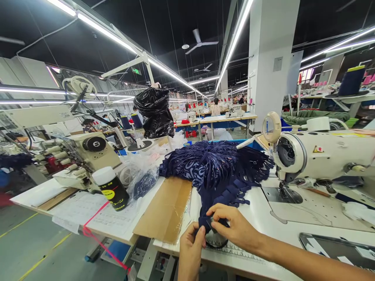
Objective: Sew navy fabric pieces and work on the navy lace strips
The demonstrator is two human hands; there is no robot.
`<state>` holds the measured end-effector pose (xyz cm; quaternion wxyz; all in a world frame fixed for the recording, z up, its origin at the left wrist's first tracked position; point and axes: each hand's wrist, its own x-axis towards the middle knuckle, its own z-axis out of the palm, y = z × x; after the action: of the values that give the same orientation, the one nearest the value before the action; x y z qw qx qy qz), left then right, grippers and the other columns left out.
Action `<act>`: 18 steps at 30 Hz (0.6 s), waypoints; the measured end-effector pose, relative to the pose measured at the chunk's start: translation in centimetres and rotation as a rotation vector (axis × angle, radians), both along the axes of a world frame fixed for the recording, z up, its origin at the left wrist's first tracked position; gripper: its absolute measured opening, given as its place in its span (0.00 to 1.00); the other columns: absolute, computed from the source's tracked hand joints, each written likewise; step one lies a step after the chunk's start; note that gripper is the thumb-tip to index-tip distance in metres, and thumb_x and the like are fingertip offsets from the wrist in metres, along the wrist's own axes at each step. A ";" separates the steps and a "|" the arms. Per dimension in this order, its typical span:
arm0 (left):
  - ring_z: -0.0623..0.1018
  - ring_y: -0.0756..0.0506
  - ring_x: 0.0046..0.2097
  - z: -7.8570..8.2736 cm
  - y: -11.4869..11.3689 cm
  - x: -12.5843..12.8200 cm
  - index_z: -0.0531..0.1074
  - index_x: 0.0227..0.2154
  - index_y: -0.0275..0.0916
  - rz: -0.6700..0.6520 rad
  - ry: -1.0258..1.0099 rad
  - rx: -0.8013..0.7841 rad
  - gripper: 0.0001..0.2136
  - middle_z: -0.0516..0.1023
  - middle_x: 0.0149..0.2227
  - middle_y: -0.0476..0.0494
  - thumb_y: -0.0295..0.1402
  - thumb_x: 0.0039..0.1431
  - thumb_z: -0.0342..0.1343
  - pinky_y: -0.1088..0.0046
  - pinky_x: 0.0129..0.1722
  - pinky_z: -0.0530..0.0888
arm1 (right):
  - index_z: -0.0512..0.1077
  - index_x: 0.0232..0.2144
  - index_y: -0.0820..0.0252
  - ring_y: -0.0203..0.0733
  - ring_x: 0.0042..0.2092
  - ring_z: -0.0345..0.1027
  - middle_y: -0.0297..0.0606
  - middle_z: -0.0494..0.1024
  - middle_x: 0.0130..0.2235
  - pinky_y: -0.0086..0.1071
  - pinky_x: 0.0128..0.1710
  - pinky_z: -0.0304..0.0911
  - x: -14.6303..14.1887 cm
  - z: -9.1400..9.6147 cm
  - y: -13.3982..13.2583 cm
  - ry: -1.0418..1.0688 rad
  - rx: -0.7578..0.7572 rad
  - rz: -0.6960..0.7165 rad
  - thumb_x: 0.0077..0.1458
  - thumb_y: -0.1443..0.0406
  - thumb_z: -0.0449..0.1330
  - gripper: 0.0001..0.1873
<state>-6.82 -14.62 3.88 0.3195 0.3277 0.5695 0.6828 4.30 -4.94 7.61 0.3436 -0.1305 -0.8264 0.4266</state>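
Observation:
At the front edge of the sewing table, my left hand (191, 242) pinches the end of a navy fabric strap (205, 221) between thumb and fingers. My right hand (231, 224) is closed at the same piece from the right, thumb and forefinger nearly together; a small thing at its fingertips is too small to make out. The strap runs back toward a large heap of navy straps (211, 164), some with a pale pattern. Just below the hands sits a round grey object (216, 239), partly hidden by them.
A white sewing machine (322, 152) stands to the right, a dark tray (336, 246) before it. Left are cardboard (166, 207), a black thread cone container (113, 189), clear plastic bags (143, 171) and another machine (90, 152). A black bag (155, 113) hangs behind.

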 end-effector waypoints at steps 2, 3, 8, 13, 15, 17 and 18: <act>0.56 0.52 0.21 -0.4 0.2 -0.1 0.64 0.18 0.36 0.014 0.008 -0.003 0.21 0.57 0.15 0.54 0.51 0.42 0.58 0.78 0.25 0.56 | 0.58 0.18 0.59 0.38 0.35 0.66 0.37 0.72 0.33 0.30 0.36 0.58 0.1 -0.2 0.0 0.010 0.066 -0.007 0.46 0.71 0.51 0.08; 0.56 0.52 0.21 -0.7 0.3 -0.1 0.65 0.18 0.36 0.022 0.014 -0.005 0.21 0.57 0.14 0.54 0.52 0.41 0.58 0.78 0.24 0.56 | 0.57 0.18 0.59 0.37 0.34 0.65 0.37 0.72 0.32 0.30 0.35 0.58 0.0 -0.3 0.0 0.011 0.089 -0.029 0.46 0.71 0.50 0.08; 0.55 0.52 0.19 -2.2 1.1 -0.4 0.66 0.18 0.36 0.001 0.050 -0.016 0.23 0.56 0.13 0.55 0.55 0.39 0.57 0.77 0.22 0.56 | 0.54 0.19 0.58 0.36 0.30 0.63 0.34 0.69 0.28 0.29 0.30 0.58 -0.2 -0.6 0.4 0.007 0.181 -0.132 0.46 0.73 0.48 0.09; 0.56 0.52 0.19 -1.8 1.0 0.0 0.67 0.20 0.36 -0.005 0.083 -0.004 0.22 0.57 0.13 0.55 0.54 0.41 0.57 0.77 0.22 0.56 | 0.57 0.22 0.58 0.37 0.29 0.61 0.38 0.69 0.29 0.30 0.29 0.58 -0.1 -1.2 0.8 -0.006 0.455 -0.152 0.50 0.74 0.45 0.09; 0.57 0.52 0.20 -1.6 0.8 0.0 0.67 0.19 0.36 0.017 0.094 -0.001 0.22 0.57 0.14 0.54 0.54 0.41 0.57 0.77 0.23 0.57 | 0.59 0.24 0.59 0.39 0.31 0.61 0.40 0.69 0.30 0.32 0.30 0.59 0.1 -1.5 1.0 -0.016 0.587 -0.148 0.52 0.74 0.42 0.10; 0.57 0.52 0.20 -1.6 0.7 0.1 0.67 0.19 0.37 0.048 0.089 0.009 0.22 0.58 0.14 0.54 0.54 0.41 0.57 0.77 0.23 0.58 | 0.59 0.25 0.59 0.40 0.32 0.62 0.41 0.69 0.31 0.33 0.31 0.59 0.3 -1.7 1.2 -0.028 0.603 -0.134 0.53 0.73 0.42 0.10; 0.57 0.52 0.20 -1.6 0.7 0.1 0.67 0.18 0.37 0.071 0.077 0.015 0.22 0.58 0.14 0.54 0.54 0.41 0.57 0.77 0.24 0.58 | 0.59 0.24 0.59 0.39 0.32 0.62 0.40 0.69 0.31 0.32 0.31 0.59 0.4 -1.7 1.3 -0.033 0.559 -0.123 0.53 0.73 0.42 0.10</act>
<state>-6.74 -13.95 2.28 0.2702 0.3358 0.5875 0.6849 4.70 -3.61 5.93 0.3781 -0.0874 -0.9080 0.1582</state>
